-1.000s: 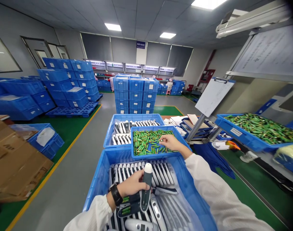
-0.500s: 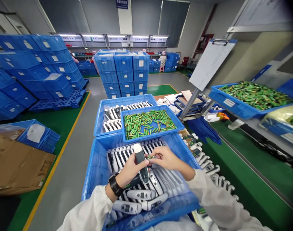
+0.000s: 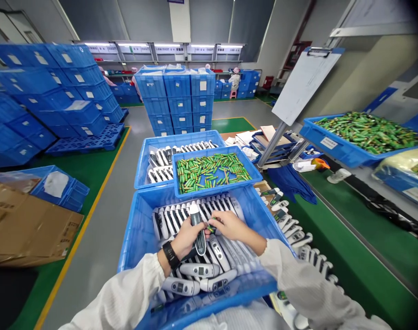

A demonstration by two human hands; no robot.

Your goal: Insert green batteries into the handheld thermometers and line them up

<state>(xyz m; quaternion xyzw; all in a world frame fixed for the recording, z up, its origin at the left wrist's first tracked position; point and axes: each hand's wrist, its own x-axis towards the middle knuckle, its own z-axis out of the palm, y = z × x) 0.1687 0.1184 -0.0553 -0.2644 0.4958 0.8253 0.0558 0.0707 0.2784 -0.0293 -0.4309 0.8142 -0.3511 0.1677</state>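
Note:
My left hand (image 3: 184, 237) is wrapped round a grey and white handheld device (image 3: 197, 225), held upright over a big blue crate (image 3: 140, 233) full of the same devices. My right hand (image 3: 228, 225) pinches a small green battery (image 3: 210, 228) right against the device's side. Behind the crate a shallow blue tray (image 3: 215, 187) holds many loose green batteries. A black watch sits on my left wrist.
A second blue crate (image 3: 143, 160) of devices stands behind the tray. More devices (image 3: 291, 227) lie in a row on the green bench at right. A bin of batteries (image 3: 360, 137) and a clipboard stand (image 3: 303, 85) are at right. Stacked blue crates (image 3: 176, 98) and cardboard boxes (image 3: 26, 224) stand around; people work far back.
My right hand left the battery tray with a battery and came back to the device in my left hand. The view has tilted down.

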